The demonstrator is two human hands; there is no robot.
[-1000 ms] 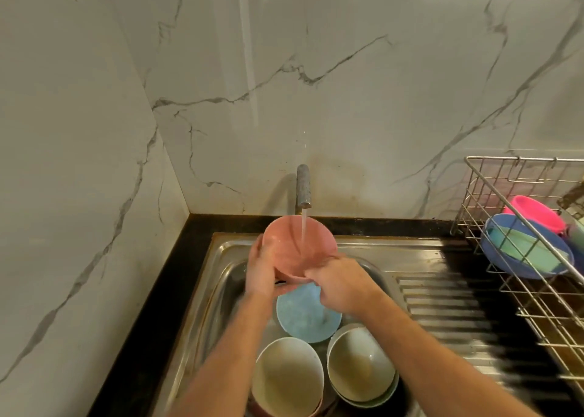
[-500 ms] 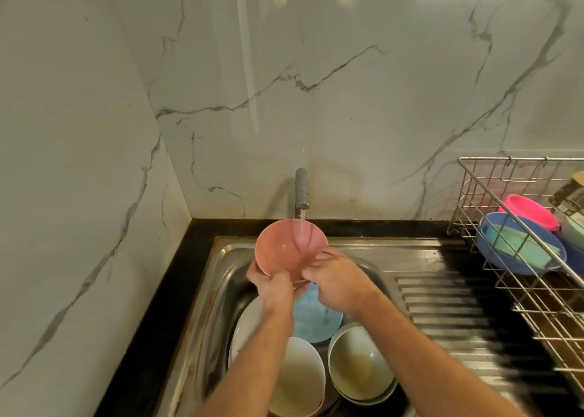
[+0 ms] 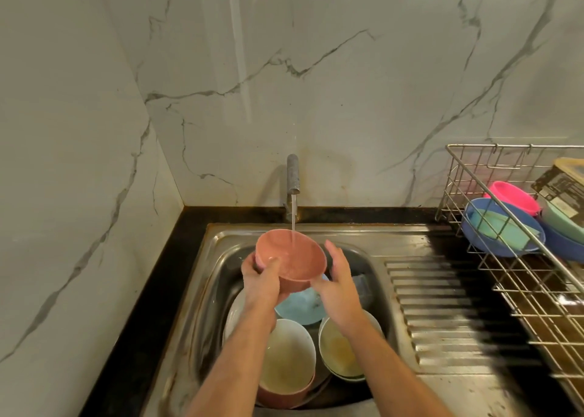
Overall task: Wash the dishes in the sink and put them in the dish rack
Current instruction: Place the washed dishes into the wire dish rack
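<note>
Pink bowl is held above the sink, mouth tilted toward the camera, tap stream landing inside it near the far rim.

Left hand is the grip on it: thumb over the near rim into the bowl, fingers wrapped round the left wall and underside. Clamped on the bowl. Right hand is just beside the bowl's right wall, fingers straight and spread. Can't tell if the palm touches the bowl; it isn't gripping.

Below the bowl, in the basin: blue plate, white bowl sitting in a darker pink one, a pale bowl to the right of it, edge of a white plate on the left. All look unwashed, so the task is probably early-to-mid.

Dish rack sits on the surface to the right, well apart from the bowl, past the ribbed drainboard. Already holds a blue bowl, hot-pink bowl and a green one behind.

Key relation: rack lies to the right of the bowl, grip is the left hand. Right hand is nearer the rack. My read: rinse step in hand; next move likely wants a handover to the right hand, or a cross-body reach with the left. Wet bowl, one-hand rim grip means slip risk.
</note>
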